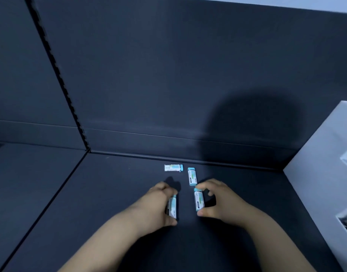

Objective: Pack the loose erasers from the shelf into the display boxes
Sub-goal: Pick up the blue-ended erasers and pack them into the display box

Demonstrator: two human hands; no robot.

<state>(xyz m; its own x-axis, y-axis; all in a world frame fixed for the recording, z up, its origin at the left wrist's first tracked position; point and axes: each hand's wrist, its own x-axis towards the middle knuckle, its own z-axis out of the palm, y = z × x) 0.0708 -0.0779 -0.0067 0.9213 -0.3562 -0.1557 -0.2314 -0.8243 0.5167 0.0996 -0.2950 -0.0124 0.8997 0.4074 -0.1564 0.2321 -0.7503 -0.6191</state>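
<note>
Several small white and light-blue erasers lie on the dark shelf [110,193]. My left hand [159,205] grips one eraser [172,207] between thumb and fingers. My right hand [215,201] pinches another eraser [198,201] by its two ends, index finger on the far end and thumb on the near end. Two more erasers lie loose just beyond my hands: one eraser crosswise [173,167] near the back wall, one eraser lengthwise [192,176] right of it. A white display box [314,163] stands at the right edge, its inside mostly out of view.
The dark back panel [168,75] rises behind the shelf. A slotted upright rail [59,75] runs down to the corner at the left, with a second shelf bay beyond it. My shadow falls on the back panel.
</note>
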